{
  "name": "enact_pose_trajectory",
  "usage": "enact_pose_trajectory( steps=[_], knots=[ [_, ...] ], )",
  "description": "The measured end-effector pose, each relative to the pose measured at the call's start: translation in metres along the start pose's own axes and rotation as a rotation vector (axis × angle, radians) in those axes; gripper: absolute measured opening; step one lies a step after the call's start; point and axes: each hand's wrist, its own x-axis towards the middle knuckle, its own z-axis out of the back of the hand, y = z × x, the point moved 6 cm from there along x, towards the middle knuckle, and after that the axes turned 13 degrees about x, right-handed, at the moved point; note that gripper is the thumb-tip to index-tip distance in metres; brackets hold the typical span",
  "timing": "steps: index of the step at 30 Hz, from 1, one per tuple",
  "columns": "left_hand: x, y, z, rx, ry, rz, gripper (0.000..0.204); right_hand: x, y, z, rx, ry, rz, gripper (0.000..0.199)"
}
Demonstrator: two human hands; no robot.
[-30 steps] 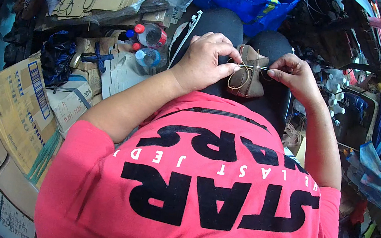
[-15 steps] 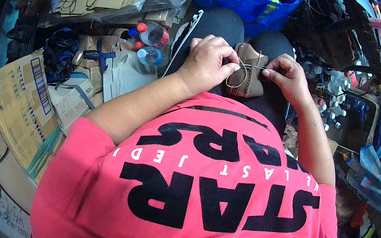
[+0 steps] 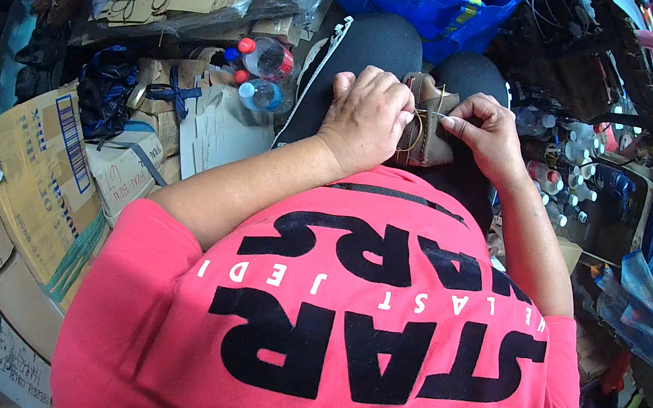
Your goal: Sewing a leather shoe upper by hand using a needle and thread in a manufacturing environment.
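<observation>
I see a boxy brown leather-like piece (image 3: 437,149), with stitched seams, in the lap between dark-clad thighs (image 3: 388,49). Tan thread (image 3: 418,141) loops at its left. The left hand (image 3: 369,113) curls there, its grip unclear to me; the right hand (image 3: 481,132) pinches something thin.

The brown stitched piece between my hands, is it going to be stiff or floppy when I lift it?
The brown stitched piece will probably hold its shape fairly well, since it stands in a rounded form rather than lying flat. The loop of thread is likely floppier and could snag, as it curves loosely and looks thin.
</observation>
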Motion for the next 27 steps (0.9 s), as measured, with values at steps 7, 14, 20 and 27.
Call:
enact_pose_trajectory(
  steps=[7,14,20,27],
  knots=[
    [0.005,-0.003,-0.002,-0.05,-0.01,-0.001,0.008,0.005,0.003,-0.002,0.039,0.002,-0.049,0.02],
    [0.01,-0.006,-0.001,-0.07,0.005,-0.082,0.009,0.017,0.015,-0.006,0.013,0.099,-0.14,0.019],
    [0.034,-0.006,0.009,0.011,0.208,-0.305,0.009,0.025,0.0,-0.015,0.158,0.283,-0.401,0.016],
    [0.024,0.0,0.016,0.103,0.114,-0.522,0.006,0.023,0.005,0.012,0.273,0.303,-0.399,0.018]
  ],
)
